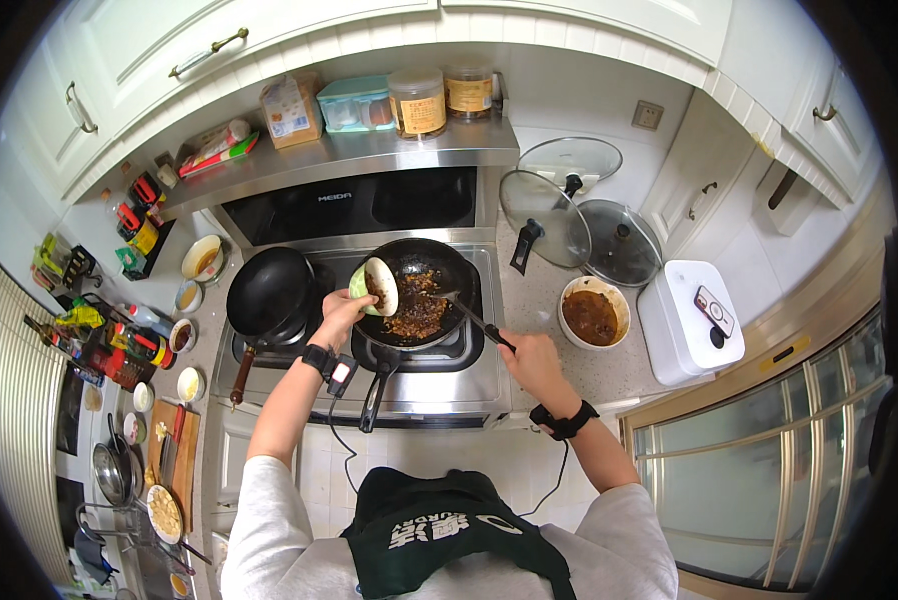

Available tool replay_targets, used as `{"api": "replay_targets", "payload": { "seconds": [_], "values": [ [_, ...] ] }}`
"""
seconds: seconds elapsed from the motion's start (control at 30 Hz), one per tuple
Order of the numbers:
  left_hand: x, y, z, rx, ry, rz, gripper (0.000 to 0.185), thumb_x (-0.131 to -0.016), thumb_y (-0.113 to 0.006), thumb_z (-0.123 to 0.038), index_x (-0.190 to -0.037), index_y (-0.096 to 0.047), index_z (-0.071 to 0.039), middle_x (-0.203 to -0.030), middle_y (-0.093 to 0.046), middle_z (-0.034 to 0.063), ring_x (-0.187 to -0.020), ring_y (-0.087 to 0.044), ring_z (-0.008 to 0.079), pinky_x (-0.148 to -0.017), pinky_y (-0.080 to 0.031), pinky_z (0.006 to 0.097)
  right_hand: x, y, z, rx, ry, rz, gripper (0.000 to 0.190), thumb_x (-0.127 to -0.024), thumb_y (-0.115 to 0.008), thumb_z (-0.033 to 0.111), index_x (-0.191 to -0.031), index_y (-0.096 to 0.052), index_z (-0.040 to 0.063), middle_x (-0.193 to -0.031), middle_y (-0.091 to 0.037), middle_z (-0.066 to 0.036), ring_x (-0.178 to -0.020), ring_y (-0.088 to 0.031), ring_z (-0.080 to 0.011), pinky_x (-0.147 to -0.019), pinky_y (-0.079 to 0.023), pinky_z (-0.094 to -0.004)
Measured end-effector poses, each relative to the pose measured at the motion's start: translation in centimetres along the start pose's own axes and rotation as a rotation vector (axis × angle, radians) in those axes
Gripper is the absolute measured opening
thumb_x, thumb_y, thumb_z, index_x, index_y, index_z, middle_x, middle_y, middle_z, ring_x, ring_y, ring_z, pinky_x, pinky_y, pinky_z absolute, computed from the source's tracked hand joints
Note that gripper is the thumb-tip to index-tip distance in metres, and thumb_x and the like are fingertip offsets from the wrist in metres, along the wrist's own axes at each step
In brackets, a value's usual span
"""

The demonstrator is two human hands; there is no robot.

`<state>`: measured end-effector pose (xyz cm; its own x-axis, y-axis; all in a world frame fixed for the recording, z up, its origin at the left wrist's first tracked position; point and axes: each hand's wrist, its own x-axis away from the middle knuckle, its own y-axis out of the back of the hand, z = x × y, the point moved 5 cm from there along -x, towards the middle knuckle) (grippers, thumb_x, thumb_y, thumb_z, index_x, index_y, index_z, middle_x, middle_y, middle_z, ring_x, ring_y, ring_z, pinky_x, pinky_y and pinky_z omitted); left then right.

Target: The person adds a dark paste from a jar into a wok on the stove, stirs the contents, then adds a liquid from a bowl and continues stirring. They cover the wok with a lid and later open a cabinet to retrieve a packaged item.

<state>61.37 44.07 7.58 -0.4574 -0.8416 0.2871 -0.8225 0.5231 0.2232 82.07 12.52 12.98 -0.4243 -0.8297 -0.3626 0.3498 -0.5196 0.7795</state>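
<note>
My left hand (pixel 344 315) holds a small green-and-white bowl (pixel 380 286) tilted over the left side of a black frying pan (pixel 416 251) on the right burner. Dark bits of food cling inside the bowl. My right hand (pixel 533 361) grips the black handle of a metal spatula (pixel 480 322), its head resting in the dark, chopped food (pixel 421 315) in the pan. The pan's black handle (pixel 379 394) points toward me. On the left burner sits a black wok (pixel 271 291) with a wooden handle.
A bowl of brown sauce (pixel 593 315) stands right of the stove, near several glass lids (pixel 545 217) and a white bin (pixel 681 322) with a phone on it. Small bowls, sauce bottles (pixel 139 343), a cutting board (pixel 186 465) with a knife and a plate of sliced food (pixel 165 514) line the left counter.
</note>
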Motion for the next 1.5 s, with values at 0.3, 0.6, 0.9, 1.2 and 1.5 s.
{"api": "replay_targets", "payload": {
  "seconds": [0.3,0.6,0.9,1.2,1.5],
  "values": [
    [0.1,-3.7,-2.1,-0.876,-0.574,-0.253,0.074,-0.05,-0.088,-0.015,-0.115,-0.056,0.001,-0.107,-0.055,0.0179,-0.105,-0.052,0.036,-0.093,-0.047,0.0395,1.1,-1.1,0.2,0.001,0.001,0.03,0.026,-0.082,-0.068,0.021,-0.104,-0.071,0.006,-0.066,-0.064,-0.02,-0.062,-0.063,-0.0382,-0.058,-0.051,-0.0466],
    [0.5,-4.3,-2.9,-0.992,-0.795,-0.22,0.079,-0.049,-0.085,-0.009,-0.119,-0.051,0.001,-0.111,-0.05,0.0172,-0.105,-0.05,0.0387,-0.092,-0.047,0.0421,1.7,-1.2,-0.3,-0.055,-0.01,-0.012,0.025,-0.081,-0.069,0.016,-0.103,-0.072,0.005,-0.061,-0.06,-0.022,-0.056,-0.06,-0.0386,-0.055,-0.048,-0.0453],
    [-2.5,1.0,1.7,0.285,-0.089,0.127,0.048,-0.081,-0.072,-0.004,-0.125,-0.055,0.001,-0.113,-0.063,0.0049,-0.102,-0.061,0.0141,-0.089,-0.05,0.0287,2.1,1.5,0.2,-0.16,0.029,-0.113,0.026,-0.081,-0.071,0.015,-0.105,-0.071,0.006,-0.065,-0.06,-0.015,-0.054,-0.058,-0.0328,-0.051,-0.044,-0.04],
    [-0.8,3.1,2.4,0.596,-0.113,0.344,0.045,-0.086,-0.065,0.001,-0.129,-0.05,0.001,-0.119,-0.062,0.0073,-0.106,-0.062,0.0159,-0.091,-0.052,0.0285,2.9,5.0,3.8,-0.17,0.075,-0.248,0.026,-0.08,-0.072,0.012,-0.104,-0.071,0.005,-0.066,-0.056,-0.012,-0.055,-0.055,-0.0297,-0.051,-0.042,-0.0381],
    [0.2,3.0,-0.2,-0.176,-0.39,-0.11,0.07,-0.057,-0.09,-0.01,-0.117,-0.057,0.003,-0.106,-0.065,0.0081,-0.096,-0.063,0.0169,-0.087,-0.051,0.0291,2.7,4.0,3.4,-0.11,0.14,-0.13,0.026,-0.08,-0.069,0.012,-0.106,-0.071,0.008,-0.064,-0.054,-0.012,-0.055,-0.055,-0.0308,-0.05,-0.043,-0.0397]
  ]
}}
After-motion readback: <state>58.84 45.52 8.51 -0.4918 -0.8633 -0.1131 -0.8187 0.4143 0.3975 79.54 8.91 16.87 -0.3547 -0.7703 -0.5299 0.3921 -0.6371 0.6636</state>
